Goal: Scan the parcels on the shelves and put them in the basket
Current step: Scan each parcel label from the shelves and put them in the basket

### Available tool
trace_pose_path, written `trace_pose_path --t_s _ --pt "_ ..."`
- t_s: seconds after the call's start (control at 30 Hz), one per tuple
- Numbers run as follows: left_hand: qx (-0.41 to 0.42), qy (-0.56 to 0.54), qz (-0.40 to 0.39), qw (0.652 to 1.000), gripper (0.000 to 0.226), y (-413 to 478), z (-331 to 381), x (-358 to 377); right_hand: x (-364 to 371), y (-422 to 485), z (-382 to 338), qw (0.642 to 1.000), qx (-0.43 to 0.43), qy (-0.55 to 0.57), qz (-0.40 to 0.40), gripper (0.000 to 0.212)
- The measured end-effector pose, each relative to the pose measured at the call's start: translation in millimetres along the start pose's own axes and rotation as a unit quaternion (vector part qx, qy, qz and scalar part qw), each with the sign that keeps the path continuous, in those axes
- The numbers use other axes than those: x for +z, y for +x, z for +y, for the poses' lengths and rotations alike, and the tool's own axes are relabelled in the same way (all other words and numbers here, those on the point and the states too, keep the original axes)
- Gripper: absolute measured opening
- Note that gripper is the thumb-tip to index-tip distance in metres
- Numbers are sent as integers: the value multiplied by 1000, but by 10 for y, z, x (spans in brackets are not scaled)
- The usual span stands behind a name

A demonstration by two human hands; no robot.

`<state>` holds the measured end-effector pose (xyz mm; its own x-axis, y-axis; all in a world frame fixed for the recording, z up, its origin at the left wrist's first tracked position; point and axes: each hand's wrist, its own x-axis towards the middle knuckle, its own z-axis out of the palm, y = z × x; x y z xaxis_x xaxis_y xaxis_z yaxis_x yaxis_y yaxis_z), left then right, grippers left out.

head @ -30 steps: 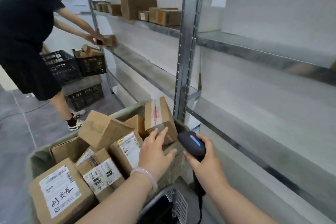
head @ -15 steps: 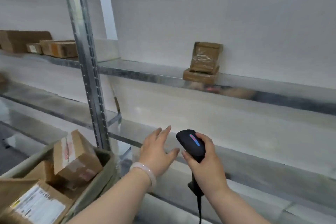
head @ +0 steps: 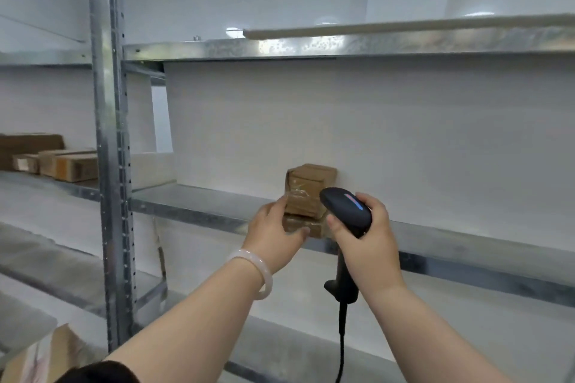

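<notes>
In the middle of the frame, the left hand [head: 273, 232] holds the left side of the brown parcel [head: 309, 187], which stands on the middle shelf [head: 193, 204] against the wall. The right hand [head: 370, 244] grips the black scanner [head: 346, 208], just right of the parcel.

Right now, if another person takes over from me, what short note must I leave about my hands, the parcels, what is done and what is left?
Left hand: grips the flat brown taped cardboard parcel at the front edge of the grey metal shelf.
Right hand: holds the black handheld barcode scanner, head toward the parcels.
A small brown taped cardboard box stands on or just behind the flat parcel.
Done: neither has left the shelf; a scan cannot be confirmed.
Left: scan both, put them in the basket, then the brown cardboard boxes in the left bay.
</notes>
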<state>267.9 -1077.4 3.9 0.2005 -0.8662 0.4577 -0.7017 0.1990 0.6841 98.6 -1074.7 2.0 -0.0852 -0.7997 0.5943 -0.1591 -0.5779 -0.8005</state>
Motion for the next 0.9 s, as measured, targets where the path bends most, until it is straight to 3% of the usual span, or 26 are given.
trace_pose_path --t_s 0.37,0.7,0.8,0.9 --pt "-31 -13 49 998 88 646 212 216 3 827 231 1000 5 0 -12 47" --pt "-60 46 115 990 71 781 406 522 -66 827 493 999 4 27 -33 51" --pt "-70 -6 140 988 65 738 389 467 -112 793 518 999 1 44 -24 50" --pt "-82 -137 179 971 62 599 319 348 -109 779 482 997 4 79 -18 50"
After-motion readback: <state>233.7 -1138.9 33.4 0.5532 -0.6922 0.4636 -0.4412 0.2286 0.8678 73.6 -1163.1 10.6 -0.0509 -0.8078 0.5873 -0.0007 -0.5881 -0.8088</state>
